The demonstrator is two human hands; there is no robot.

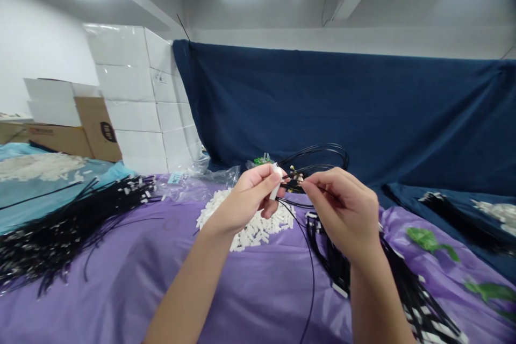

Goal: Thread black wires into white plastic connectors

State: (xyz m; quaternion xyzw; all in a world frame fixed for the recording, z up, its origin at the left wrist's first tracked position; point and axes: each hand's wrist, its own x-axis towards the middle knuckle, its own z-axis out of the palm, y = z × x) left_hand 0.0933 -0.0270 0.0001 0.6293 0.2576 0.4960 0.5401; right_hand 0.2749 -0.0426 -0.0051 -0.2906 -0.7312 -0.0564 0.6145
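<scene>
My left hand (pixel 258 188) is closed round a small white plastic piece (pixel 276 188), pinched between thumb and fingers above the table. Thin black cables (pixel 314 148) loop out from beside it toward the right. My right hand (pixel 346 204) is in a pinch at about the same height, with a black cable between thumb and forefinger; its tip is too small to make out. One loose cable (pixel 312 279) hangs down between my forearms. Behind and below my left hand lies a pile of small white plastic pieces (pixel 252 231).
A purple cloth (pixel 141 263) covers the table. A bundle of black cables (pixel 80 226) lies left, another bundle (pixel 407 285) under my right forearm. Stacked white boxes (pixel 133 113), a clear plastic bag (pixel 209 174) and a dark blue curtain (pixel 342 102) stand behind. Green leaves (pixel 429 239) lie right.
</scene>
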